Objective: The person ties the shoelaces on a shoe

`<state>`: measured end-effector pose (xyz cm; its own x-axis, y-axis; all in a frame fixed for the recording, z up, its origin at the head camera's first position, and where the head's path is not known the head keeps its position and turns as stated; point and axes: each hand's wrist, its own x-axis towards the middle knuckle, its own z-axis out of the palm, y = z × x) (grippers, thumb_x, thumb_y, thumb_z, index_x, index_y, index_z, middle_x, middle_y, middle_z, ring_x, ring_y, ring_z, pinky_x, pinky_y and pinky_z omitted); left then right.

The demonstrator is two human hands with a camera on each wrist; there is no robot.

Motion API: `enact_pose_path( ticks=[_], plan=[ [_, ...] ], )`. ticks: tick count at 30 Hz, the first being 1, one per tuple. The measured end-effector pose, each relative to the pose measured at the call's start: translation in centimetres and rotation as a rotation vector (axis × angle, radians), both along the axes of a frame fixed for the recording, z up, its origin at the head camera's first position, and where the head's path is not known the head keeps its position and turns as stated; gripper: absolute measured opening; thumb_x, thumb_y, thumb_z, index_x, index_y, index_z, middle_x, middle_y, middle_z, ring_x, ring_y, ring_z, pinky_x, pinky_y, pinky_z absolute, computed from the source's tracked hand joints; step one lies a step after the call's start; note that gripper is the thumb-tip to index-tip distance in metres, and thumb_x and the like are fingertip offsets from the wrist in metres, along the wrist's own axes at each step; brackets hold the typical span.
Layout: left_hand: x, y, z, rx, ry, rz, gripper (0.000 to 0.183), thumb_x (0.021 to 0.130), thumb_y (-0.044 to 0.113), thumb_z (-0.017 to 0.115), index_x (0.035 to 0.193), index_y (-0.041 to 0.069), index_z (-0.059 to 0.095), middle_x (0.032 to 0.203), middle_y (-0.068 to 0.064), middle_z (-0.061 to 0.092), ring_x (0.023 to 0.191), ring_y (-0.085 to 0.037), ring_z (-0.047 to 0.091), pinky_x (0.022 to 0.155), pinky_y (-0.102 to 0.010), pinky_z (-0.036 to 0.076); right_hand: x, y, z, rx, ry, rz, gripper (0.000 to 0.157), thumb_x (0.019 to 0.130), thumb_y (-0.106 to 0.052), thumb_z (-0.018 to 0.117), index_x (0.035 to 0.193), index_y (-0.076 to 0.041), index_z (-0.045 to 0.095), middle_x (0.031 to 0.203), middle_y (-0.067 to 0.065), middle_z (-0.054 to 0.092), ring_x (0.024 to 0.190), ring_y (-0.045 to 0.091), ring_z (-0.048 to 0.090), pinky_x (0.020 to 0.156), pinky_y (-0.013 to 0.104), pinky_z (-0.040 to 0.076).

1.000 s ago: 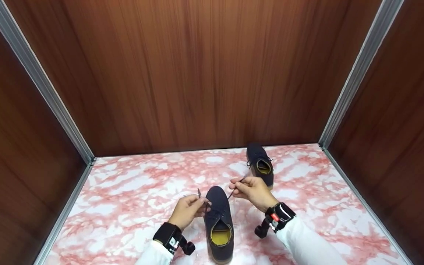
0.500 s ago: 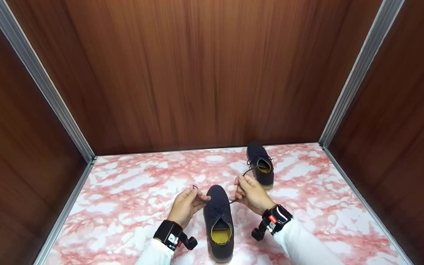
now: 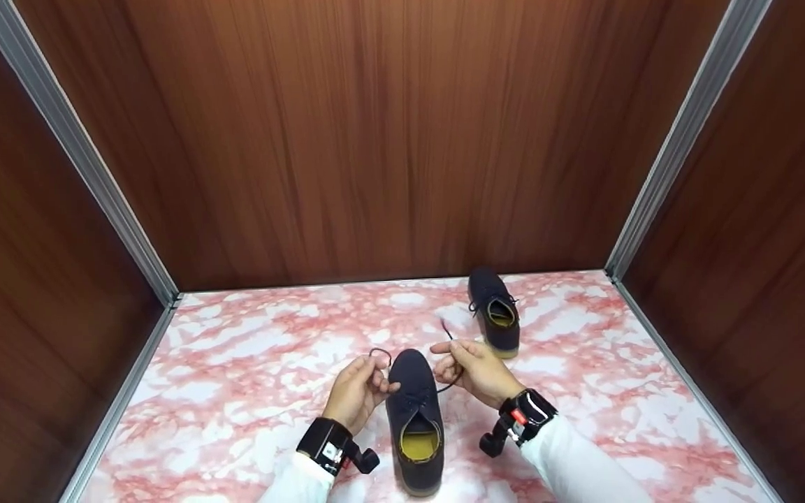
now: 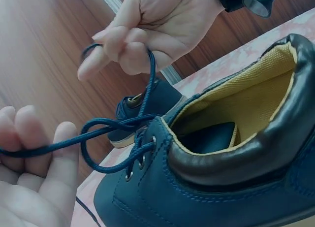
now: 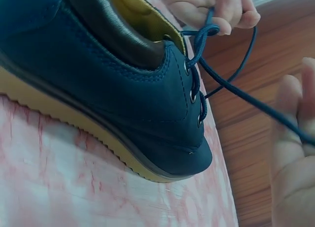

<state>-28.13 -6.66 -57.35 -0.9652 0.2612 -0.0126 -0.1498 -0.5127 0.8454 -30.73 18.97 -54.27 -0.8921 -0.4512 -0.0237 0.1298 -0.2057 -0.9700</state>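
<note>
A dark navy lace-up shoe (image 3: pixel 413 370) with a yellow lining stands between the two hands, toe away from me. On its left side, my left hand (image 3: pixel 355 395) holds one end of the dark shoelace (image 4: pixel 106 131), which runs across the curled fingers in the left wrist view. My right hand (image 3: pixel 478 370) grips the other end between thumb and fingers, with a free tip sticking up beyond them. Over the top eyelets the two lace ends cross in a loose loop, seen in both wrist views. The lace sags slightly between shoe and right hand.
A second navy shoe (image 3: pixel 493 314), its lace tied in a bow, stands farther back, just beyond my right hand. The floor (image 3: pixel 256 363) is red-and-white marbled. Brown wood-grain panels (image 3: pixel 388 140) with metal edge strips (image 3: pixel 682 140) enclose the back and sides.
The right hand first spread its fingers and shifted slightly, and the lace tip now points up and left. The lace by the left hand now curves into an arc. The shoes stay put.
</note>
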Motion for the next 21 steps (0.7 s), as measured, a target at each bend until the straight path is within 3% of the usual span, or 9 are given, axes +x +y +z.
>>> enact_pose_path(
  ticks=[3, 6, 8, 12, 21],
  plan=[
    [0.0, 0.2, 0.0, -0.001, -0.005, -0.003, 0.026, 0.114, 0.02, 0.038, 0.102, 0.008, 0.058, 0.074, 0.005, 0.05, 0.069, -0.009, 0.055, 0.087, -0.032, 0.062, 0.0, 0.2, 0.1, -0.01, -0.034, -0.036, 0.043, 0.115, -0.033, 0.034, 0.132, -0.003, 0.059, 0.07, -0.004, 0.066, 0.063, 0.008, 0.061, 0.077, 0.031, 0.061],
    [0.0, 0.3, 0.1, -0.008, -0.008, -0.008, 0.026, 0.114, 0.02, 0.038, 0.102, 0.009, 0.058, 0.073, 0.006, 0.048, 0.067, -0.008, 0.053, 0.084, -0.032, 0.062, 0.0, 0.4, 0.3, 0.024, -0.031, -0.081, 0.041, 0.115, -0.039, 0.035, 0.129, -0.012, 0.062, 0.057, -0.008, 0.048, 0.052, 0.007, 0.045, 0.066, 0.029, 0.054],
    [0.0, 0.3, 0.2, -0.016, -0.01, -0.011, 0.026, 0.114, 0.021, 0.038, 0.102, 0.01, 0.058, 0.073, 0.006, 0.048, 0.066, -0.008, 0.052, 0.083, -0.031, 0.061, -0.1, 0.6, 0.4, 0.068, 0.007, -0.096, 0.043, 0.115, -0.038, 0.036, 0.132, -0.009, 0.062, 0.055, -0.008, 0.037, 0.05, 0.007, 0.034, 0.058, 0.024, 0.043],
    [0.0, 0.2, 0.0, -0.046, -0.014, -0.003, 0.027, 0.114, 0.021, 0.039, 0.1, 0.011, 0.059, 0.072, 0.006, 0.047, 0.065, -0.008, 0.051, 0.08, -0.031, 0.061, -0.2, 0.9, 0.9, 0.199, 0.097, -0.086, 0.046, 0.115, -0.034, 0.037, 0.132, -0.001, 0.063, 0.059, -0.009, 0.033, 0.05, 0.005, 0.029, 0.051, 0.02, 0.03],
    [-0.1, -0.1, -0.4, -0.119, -0.016, 0.018, 0.025, 0.113, 0.021, 0.042, 0.101, 0.01, 0.061, 0.073, 0.006, 0.046, 0.065, -0.007, 0.048, 0.076, -0.029, 0.06, -0.2, 2.4, 1.8, 0.448, 0.269, -0.034, 0.034, 0.107, -0.008, 0.041, 0.121, 0.013, 0.064, 0.064, -0.008, 0.04, 0.054, 0.002, 0.035, 0.053, 0.018, 0.031]
  ],
)
